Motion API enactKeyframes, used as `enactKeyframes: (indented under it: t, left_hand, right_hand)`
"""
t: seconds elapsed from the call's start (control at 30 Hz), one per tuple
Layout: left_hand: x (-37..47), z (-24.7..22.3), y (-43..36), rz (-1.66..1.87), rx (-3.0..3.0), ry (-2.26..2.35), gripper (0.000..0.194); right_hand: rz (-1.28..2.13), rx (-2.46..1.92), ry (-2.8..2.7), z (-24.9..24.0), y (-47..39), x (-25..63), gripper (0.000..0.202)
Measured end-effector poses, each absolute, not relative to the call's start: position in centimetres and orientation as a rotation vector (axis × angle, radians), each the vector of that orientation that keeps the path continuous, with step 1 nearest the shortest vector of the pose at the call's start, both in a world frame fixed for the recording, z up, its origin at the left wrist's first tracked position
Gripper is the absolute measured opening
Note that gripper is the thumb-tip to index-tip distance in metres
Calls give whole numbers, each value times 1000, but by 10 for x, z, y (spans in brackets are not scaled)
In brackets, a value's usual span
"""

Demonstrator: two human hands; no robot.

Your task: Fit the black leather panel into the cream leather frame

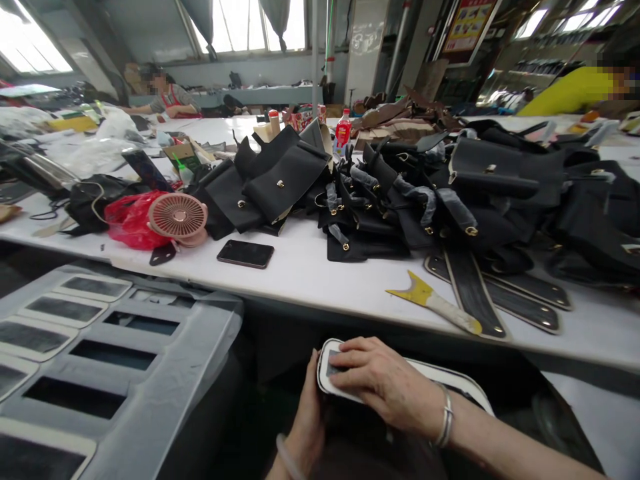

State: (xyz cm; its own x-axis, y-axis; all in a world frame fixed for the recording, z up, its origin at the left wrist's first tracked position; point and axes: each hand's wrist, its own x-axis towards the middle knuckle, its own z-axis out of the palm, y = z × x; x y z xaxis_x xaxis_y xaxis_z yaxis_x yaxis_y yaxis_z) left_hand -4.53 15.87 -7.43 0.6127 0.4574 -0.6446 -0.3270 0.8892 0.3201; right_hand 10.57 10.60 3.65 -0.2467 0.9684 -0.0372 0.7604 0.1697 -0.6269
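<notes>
Low in the view, in front of me, lies a long rounded panel with a white rim [473,388] and a grey patch at its left end. My left hand [307,420] closes around that end, thumb up against the edge. Across the top lies my right hand [383,380], its fingers stretched flat over the grey patch and rim; its thumb is hidden. A dark mass beneath the panel is too dim to make out. To the left, a grey board [165,373] with rectangular slots carries several white-edged dark panels [65,307].
On the white table [320,287] are a phone [245,254], a pink fan [180,219], a red plastic bag [127,220], a yellow forked tool [425,297], black straps [473,290] and a heap of black bags [390,207]. Two other people are farther back.
</notes>
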Motion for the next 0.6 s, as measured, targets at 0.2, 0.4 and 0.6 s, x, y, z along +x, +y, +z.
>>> enactKeyframes:
  t: [0.2,0.4,0.6]
  left_hand:
    - [-43,-76,159,498,151,794,40]
    - [-41,-71,162,507,246,737,43]
    - [-47,-67,165,440,305,757,47]
  right_hand:
    - [695,-1655,-2098,32,108,104,19]
    - [610,-1683,-2217,36,116,102,13]
    - [625,-1663,-2294,31,124,106,5]
